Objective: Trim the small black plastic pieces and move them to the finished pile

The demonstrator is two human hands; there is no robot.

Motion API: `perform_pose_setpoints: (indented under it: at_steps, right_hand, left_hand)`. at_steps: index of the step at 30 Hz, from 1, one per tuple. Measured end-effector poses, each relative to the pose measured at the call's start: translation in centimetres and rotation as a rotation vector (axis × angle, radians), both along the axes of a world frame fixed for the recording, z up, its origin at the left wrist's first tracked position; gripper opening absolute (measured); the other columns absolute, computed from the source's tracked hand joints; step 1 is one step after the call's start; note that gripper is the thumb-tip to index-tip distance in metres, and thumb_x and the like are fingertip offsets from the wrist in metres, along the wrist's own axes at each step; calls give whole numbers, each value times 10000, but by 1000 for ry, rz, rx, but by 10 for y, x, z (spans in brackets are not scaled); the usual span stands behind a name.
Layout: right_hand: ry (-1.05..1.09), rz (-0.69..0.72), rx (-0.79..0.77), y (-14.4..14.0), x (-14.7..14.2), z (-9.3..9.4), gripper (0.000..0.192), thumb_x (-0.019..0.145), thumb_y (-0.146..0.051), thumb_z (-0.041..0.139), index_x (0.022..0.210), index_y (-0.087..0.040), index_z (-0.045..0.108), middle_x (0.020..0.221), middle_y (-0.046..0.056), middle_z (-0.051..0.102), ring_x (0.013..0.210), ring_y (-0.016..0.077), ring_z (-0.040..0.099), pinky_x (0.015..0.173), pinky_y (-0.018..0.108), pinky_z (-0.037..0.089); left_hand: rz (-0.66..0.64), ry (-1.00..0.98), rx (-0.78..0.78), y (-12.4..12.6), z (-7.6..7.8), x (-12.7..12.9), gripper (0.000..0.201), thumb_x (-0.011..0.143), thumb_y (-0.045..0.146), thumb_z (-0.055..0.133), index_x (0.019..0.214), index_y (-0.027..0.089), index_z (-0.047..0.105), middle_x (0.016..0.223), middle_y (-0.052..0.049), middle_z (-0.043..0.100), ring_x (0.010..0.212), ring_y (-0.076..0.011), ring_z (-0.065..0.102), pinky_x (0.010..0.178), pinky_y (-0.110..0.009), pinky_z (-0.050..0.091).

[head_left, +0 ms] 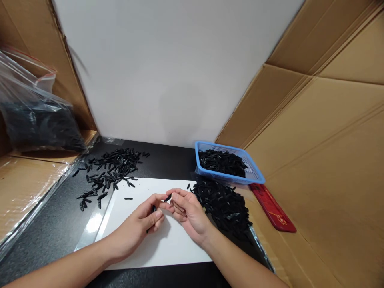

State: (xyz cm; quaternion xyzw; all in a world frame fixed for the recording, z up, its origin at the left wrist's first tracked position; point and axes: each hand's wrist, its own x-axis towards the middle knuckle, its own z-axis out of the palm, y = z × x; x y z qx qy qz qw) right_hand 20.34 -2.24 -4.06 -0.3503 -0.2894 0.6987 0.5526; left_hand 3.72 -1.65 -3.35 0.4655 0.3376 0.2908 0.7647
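Note:
My left hand (141,222) and my right hand (187,212) meet over a white sheet (168,248) on a black table. Between the fingertips of both hands sits a small black plastic piece (167,198). My left hand also curls around another black piece (154,209). A heap of black pieces (223,204) lies just right of my right hand. A looser scatter of black pieces (111,172) spreads out beyond my left hand, and one stray piece (128,198) rests on the sheet.
A blue mesh basket (255,174) with black pieces stands at the back right. A red flat packet (273,209) lies beside it. A clear bag of black parts (36,120) leans at the left. Cardboard walls (324,140) enclose both sides.

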Motion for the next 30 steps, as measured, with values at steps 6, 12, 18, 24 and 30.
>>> perform_pose_setpoints:
  at_steps: [6,12,18,24,30]
  right_hand:
    - [-85,-7,66,-1,1,3,241,721,-345,753,809,-122,721,451,-108,290,426,47,128,389,201,96]
    - [27,-49,19,0,0,4,177,734,-310,692,678,-161,616,562,-49,459,434,52,268,386,192,130]
    - [-74,67,45,4,1,1,282,791,-434,673,757,-157,628,518,-68,446,397,41,224,380,195,90]
    - [-4,83,-7,5,1,-1,485,784,-619,611,874,-147,675,583,-33,478,435,61,284,391,204,117]
    - [107,89,-139,2,1,4,578,748,-701,580,932,-158,654,731,34,565,554,114,437,441,218,233]
  left_hand:
    - [-5,27,75,2,4,0,318,875,360,589,1157,248,492,821,19,564,584,-93,429,582,-249,314]
    - [-48,134,171,7,7,6,480,911,382,521,1326,239,326,600,73,545,459,-86,311,460,-228,224]
    - [-180,156,175,18,8,13,781,877,363,575,1483,244,98,527,91,535,457,-96,316,477,-233,240]
    - [-119,139,189,22,10,10,714,894,434,529,1471,250,151,548,87,502,464,-98,311,465,-232,219]
    - [159,182,241,27,6,9,312,896,442,489,1127,234,461,568,95,393,478,-102,311,449,-216,222]
